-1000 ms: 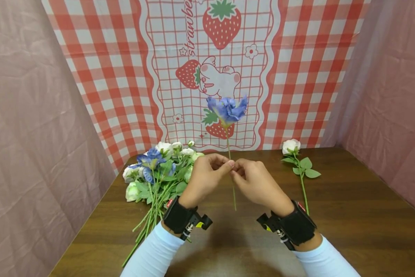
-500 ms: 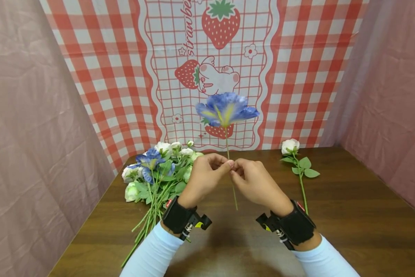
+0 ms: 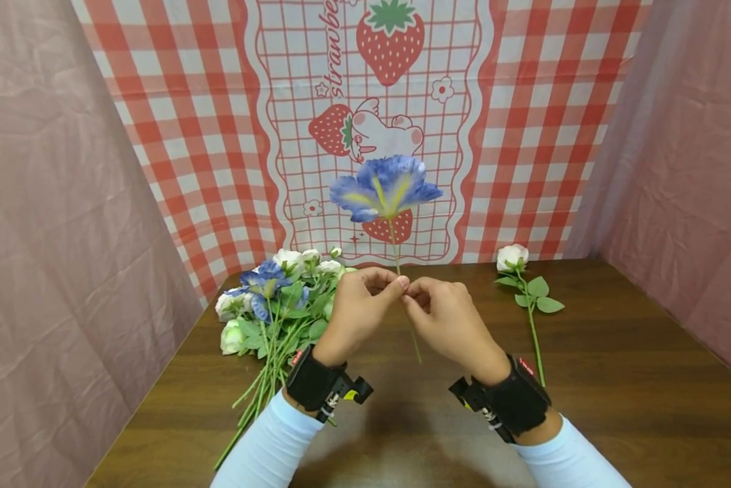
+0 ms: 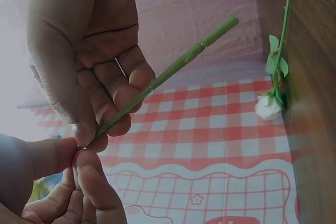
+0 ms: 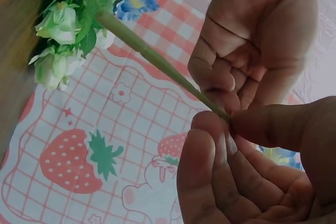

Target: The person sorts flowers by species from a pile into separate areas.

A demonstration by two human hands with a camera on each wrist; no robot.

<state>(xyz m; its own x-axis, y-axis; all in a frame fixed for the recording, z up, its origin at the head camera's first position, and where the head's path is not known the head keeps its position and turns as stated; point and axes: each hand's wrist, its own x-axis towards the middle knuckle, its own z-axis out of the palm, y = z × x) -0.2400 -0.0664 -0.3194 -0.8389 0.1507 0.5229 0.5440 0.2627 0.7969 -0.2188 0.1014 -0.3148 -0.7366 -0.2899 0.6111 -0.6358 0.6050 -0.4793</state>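
Note:
In the head view a blue artificial flower (image 3: 385,190) with yellow-streaked petals is held upright in mid-air, its thin stem tilted slightly. My left hand (image 3: 361,308) pinches the stem between thumb and index finger. Right beside it, the fingertips of my right hand (image 3: 449,324) pinch the same stem, almost touching the left ones. The green lower stem (image 4: 178,64) sticks out past the fingers in the left wrist view. In the right wrist view the stem (image 5: 163,65) also extends from the pinched fingertips. The petals are mostly hidden in both wrist views.
A bunch of white, pale green and blue flowers (image 3: 280,298) lies on the left of the wooden table (image 3: 634,366). One white rose (image 3: 513,259) with a leafy stem lies at the right. Behind hangs a red checked strawberry cloth (image 3: 536,135).
The blue flower has rotated on its stem, its petals now spread wide with yellow streaks showing. The bloom has tilted left. Both hands stay close together, the right shifted slightly left.

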